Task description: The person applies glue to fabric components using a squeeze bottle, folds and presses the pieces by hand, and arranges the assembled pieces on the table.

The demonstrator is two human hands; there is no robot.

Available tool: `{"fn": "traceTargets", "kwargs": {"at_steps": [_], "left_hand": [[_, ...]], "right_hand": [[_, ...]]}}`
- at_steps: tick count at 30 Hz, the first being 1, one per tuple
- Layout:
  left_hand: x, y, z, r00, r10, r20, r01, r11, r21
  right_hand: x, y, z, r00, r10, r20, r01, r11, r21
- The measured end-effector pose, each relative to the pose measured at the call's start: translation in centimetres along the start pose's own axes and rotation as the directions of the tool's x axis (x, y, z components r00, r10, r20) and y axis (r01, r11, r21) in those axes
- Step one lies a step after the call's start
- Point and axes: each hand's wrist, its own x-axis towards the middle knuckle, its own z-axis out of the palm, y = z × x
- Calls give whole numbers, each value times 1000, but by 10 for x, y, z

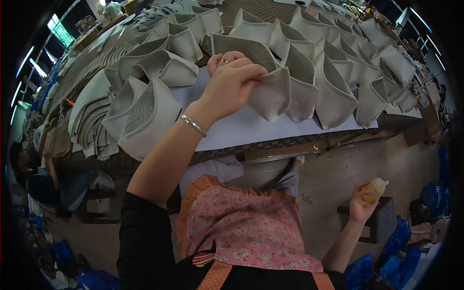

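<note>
My left hand, with a ring and a bracelet, reaches over the table. Its fingers are closed on the rim of a pale grey stitched fabric piece, which stands folded into an open cup shape. Just right of it stands another such piece, and more are lined up beyond. Two pieces with patterned stitching lean together left of my forearm. Low on the right and away from the table, my right hand is wrapped around a small squeeze bottle of yellowish liquid, its nozzle pointing outward.
White sheeting covers part of the table edge. Fanned stacks of flat grey pieces lie on the left. Another person sits at the far left. A stool stands beside my right hand, and blue bags lie on the floor.
</note>
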Motion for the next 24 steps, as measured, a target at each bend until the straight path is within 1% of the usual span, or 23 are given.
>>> {"fn": "traceTargets", "kwargs": {"at_steps": [1, 2, 4, 5, 7, 8, 10, 11, 13, 14, 16, 17, 18, 19, 20, 22, 23, 24], "left_hand": [[2, -9, 13, 999, -39, -7, 39, 997, 66], [3, -18, 28, 999, -37, -10, 38, 997, 71], [2, -36, 60, 963, -236, 126, 226, 970, 88], [-1, -42, 77, 964, -233, 124, 224, 971, 88], [-4, -42, 98, 959, -270, -86, 266, 962, -63], [-7, -39, 102, 960, -266, -86, 261, 963, -67], [-14, -25, 97, 887, -427, -178, 384, 894, -230], [-18, -25, 98, 890, -422, -174, 380, 895, -233], [-31, -30, 99, 858, -416, -301, 365, 907, -210], [-33, -30, 100, 860, -418, -294, 367, 905, -214], [-35, -31, 101, 824, -447, -347, 382, 892, -244], [-34, -31, 102, 824, -451, -342, 385, 890, -245], [-32, -30, 101, 797, -521, -305, 427, 844, -326], [-29, -31, 102, 768, -584, -263, 464, 790, -400], [-30, -36, 105, 770, -583, -259, 465, 791, -398], [-35, -53, 117, 740, -663, -113, 534, 681, -501], [-39, -62, 124, 742, -662, -105, 536, 681, -499], [-43, -73, 131, 780, -624, 49, 535, 624, -569]], "right_hand": [[2, 2, -2, 1000, 6, -5, -6, 1000, 0], [4, 4, -3, 1000, 12, -9, -12, 1000, 0], [6, 6, -5, 1000, 18, -15, -18, 1000, 1], [6, 6, -5, 999, 20, -26, -20, 1000, 0], [5, 6, -6, 999, 19, -31, -19, 1000, -1], [4, 4, -7, 999, 19, -42, -19, 1000, -3], [4, -7, -12, 999, -17, -50, 16, 1000, -22], [5, -11, -15, 997, -47, -66, 45, 998, -43], [10, -17, -18, 994, -72, -78, 70, 997, -35], [11, -19, -20, 992, -90, -87, 88, 996, -28], [17, -21, -22, 991, -92, -96, 90, 995, -30], [20, -20, -22, 991, -89, -98, 87, 996, -30], [23, -19, -21, 991, -91, -102, 88, 996, -30], [26, -16, -19, 994, -58, -95, 56, 998, -24], [29, -15, -19, 996, -26, -88, 25, 1000, -16], [38, -18, -25, 997, -12, -78, 12, 1000, -8], [40, -20, -28, 998, 4, -70, -5, 1000, -5], [43, -19, -29, 997, 1, -76, -1, 1000, -2]]}}
